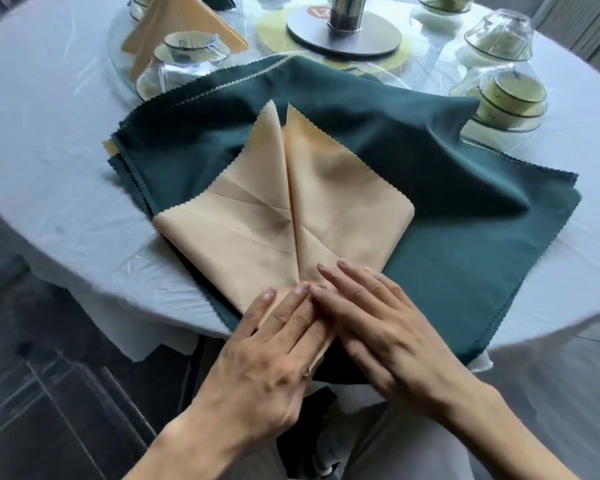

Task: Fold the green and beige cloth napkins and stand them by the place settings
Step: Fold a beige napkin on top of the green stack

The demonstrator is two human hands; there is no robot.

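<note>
A beige napkin [343, 202] lies folded into a kite shape, its two flaps meeting along a centre seam and its narrow point toward me. It rests on a stack of dark green napkins [447, 244] spread flat at the table's near edge. My left hand [271, 344] presses flat on the left side of the narrow point. My right hand [371, 317] presses flat on the right side, its fingers straight and touching the left hand's fingertips. Another beige napkin [174, 26] lies folded on the glass turntable at the back left.
The round table wears a white cloth [49, 161] under clear plastic. A glass turntable [392, 76] holds wrapped bowl sets [184, 60] and a metal centre stand [343, 29]. More wrapped bowls [510, 98] sit at the right. Dark floor lies below left.
</note>
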